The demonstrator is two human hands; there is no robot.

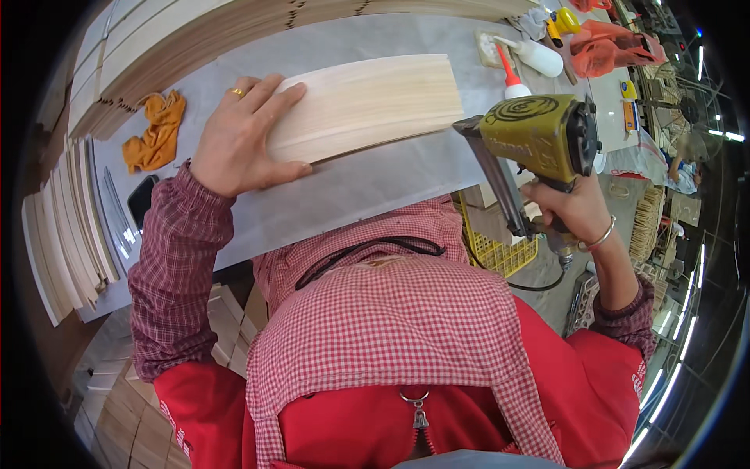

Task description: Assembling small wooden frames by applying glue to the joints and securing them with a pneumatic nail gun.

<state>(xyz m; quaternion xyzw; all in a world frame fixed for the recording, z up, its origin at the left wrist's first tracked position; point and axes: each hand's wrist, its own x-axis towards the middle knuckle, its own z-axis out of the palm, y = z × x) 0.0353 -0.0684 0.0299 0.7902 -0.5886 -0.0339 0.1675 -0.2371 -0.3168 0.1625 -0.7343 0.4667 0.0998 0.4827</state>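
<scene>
Wood, pale and smooth, in the shape of one long board (pixel 367 105), lies near the far side of the grey tabletop (pixel 344 195) that I view from the wearer's head. Its long axis runs left to right, the right end slightly farther from the body. A thin dark line shows beneath its near edge.

The board lies to the right of my left grip (pixel 242 137) and up and to the left of my right grip (pixel 582 209). The left one is nearer, since it rests on the board itself. The right one is well apart from the wood; only the tool it carries reaches over.

My left grip is spread wide: fingertips on the far left corner, thumb stretched along the near edge, the palm at the left end. My right grip is wrapped around the handle of an olive-green nail gun (pixel 527 137). The gun's nose points left, right at the board's right end; I cannot tell whether it touches. Its dark magazine slants down toward the apron (pixel 383 320).

Left of the left grip lie an orange cloth (pixel 160 129) and a dark phone (pixel 141 202). Beyond the gun stands a white bottle (pixel 539 57).
</scene>
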